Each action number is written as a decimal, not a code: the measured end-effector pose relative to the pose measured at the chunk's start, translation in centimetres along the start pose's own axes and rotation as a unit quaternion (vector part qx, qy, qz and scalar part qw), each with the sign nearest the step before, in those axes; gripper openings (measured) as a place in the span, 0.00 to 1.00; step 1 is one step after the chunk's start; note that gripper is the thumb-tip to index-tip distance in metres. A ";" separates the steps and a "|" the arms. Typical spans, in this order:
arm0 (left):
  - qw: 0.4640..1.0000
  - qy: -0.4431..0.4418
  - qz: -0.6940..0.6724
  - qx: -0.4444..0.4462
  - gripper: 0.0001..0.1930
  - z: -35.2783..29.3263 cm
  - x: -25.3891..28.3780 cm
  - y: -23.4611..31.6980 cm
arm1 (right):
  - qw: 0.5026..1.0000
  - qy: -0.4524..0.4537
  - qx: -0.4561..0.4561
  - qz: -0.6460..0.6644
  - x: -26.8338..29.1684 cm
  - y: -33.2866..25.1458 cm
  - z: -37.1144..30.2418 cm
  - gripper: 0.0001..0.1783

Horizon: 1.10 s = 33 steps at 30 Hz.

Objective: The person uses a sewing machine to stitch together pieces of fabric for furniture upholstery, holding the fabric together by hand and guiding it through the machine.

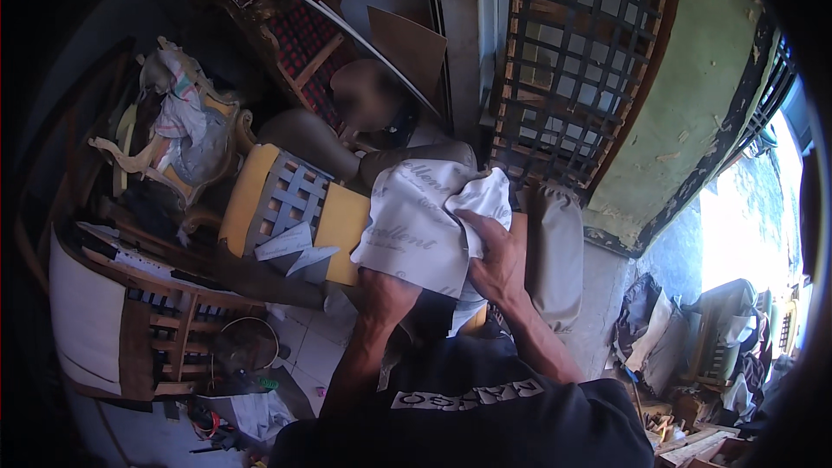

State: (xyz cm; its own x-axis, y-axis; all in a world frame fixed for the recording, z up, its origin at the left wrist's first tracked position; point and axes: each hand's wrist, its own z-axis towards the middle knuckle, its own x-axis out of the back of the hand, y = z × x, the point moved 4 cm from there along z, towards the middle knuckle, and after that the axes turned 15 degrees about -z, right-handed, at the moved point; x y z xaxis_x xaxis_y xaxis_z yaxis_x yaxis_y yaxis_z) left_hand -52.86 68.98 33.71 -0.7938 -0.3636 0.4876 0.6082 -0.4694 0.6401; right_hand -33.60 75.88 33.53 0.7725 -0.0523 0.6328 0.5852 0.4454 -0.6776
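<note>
A pale sheet of upholstery material [403,230], printed with grey lettering, spreads in front of my chest. My right hand [494,256] grips its right side, thumb on top, where a flap is folded up. At the lower left edge, my left hand [390,295] holds the sheet from below; its fingers are hidden under it. Just left of the sheet lies a yellow foam seat [347,221] with grey webbing [295,199] and jagged pale offcuts [297,250] on it.
A webbed frame [581,61] leans at the far right. Beside my right arm stands a grey-brown cushion [555,251]. Wooden frames [186,321] and a carved chair [195,139] crowd the left. Beyond the sheet, a blurred shape [368,95] may be a person.
</note>
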 end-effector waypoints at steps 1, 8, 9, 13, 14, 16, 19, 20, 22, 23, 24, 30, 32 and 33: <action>0.999 0.005 0.031 0.003 0.20 0.3 -0.5 -0.2 | 0.988 -0.139 -0.063 -0.027 0.2 -0.6 0.2 0.29; 0.998 0.014 0.055 0.041 0.23 1.2 0.0 -2.4 | 0.818 -0.365 -0.152 0.417 -5.9 4.4 -2.9 0.25; 0.997 0.014 0.047 0.058 0.23 1.3 0.1 -2.9 | 0.757 -0.359 -0.126 0.531 -6.2 4.2 -3.5 0.20; 0.985 0.019 0.027 0.172 0.24 1.6 1.2 -4.2 | 0.609 -0.367 -0.240 0.661 -5.8 3.4 -4.9 0.28; 0.973 0.019 0.034 0.226 0.25 1.6 1.8 -4.5 | 0.605 -0.372 -0.244 0.660 -5.7 3.0 -4.7 0.28; 0.972 -0.033 -0.082 0.218 0.24 -0.1 4.2 -6.9 | 0.844 -0.322 -0.029 0.427 -3.7 0.1 -2.2 0.32; 0.927 -0.203 0.008 0.314 0.26 0.9 3.3 -2.6 | 0.949 -0.258 -0.133 0.119 -4.0 2.5 -0.9 0.27; 0.926 -0.203 0.005 0.318 0.26 0.5 3.6 -2.2 | 0.927 -0.269 -0.218 0.141 -3.7 2.7 -1.1 0.24; 0.948 -0.219 -0.215 0.081 0.30 0.3 4.3 0.7 | 0.925 -0.241 -0.238 0.174 -4.6 4.8 -1.5 0.21; 0.955 -0.150 -0.234 0.099 0.45 -1.0 4.4 -0.6 | 0.906 -0.213 -0.236 0.281 -4.8 4.8 -1.4 0.19; 0.954 -0.153 -0.238 0.104 0.45 -1.2 3.7 -1.0 | 0.874 -0.181 -0.239 0.384 -4.9 4.9 -1.8 0.18; 0.935 -0.067 -0.312 0.158 0.40 -0.8 1.4 -6.6 | 0.660 -0.254 -0.233 0.667 -5.8 5.4 -2.1 0.18; 0.904 -0.064 -0.379 0.187 0.26 0.1 1.6 -7.2 | 0.721 -0.268 -0.231 0.596 -5.7 5.2 -1.5 0.20; 0.886 -0.006 -0.397 0.240 0.25 1.0 2.1 -6.5 | 0.723 -0.276 -0.221 0.594 -5.8 5.0 -1.5 0.22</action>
State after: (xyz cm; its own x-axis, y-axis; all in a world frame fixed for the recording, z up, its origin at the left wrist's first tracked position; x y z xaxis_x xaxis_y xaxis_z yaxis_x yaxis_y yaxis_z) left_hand -58.46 72.07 31.16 -0.9726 -0.0619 -0.2241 -0.2104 -0.1762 0.9616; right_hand -34.74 77.13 25.92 0.6504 0.5511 -0.5229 -0.2937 -0.4524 -0.8421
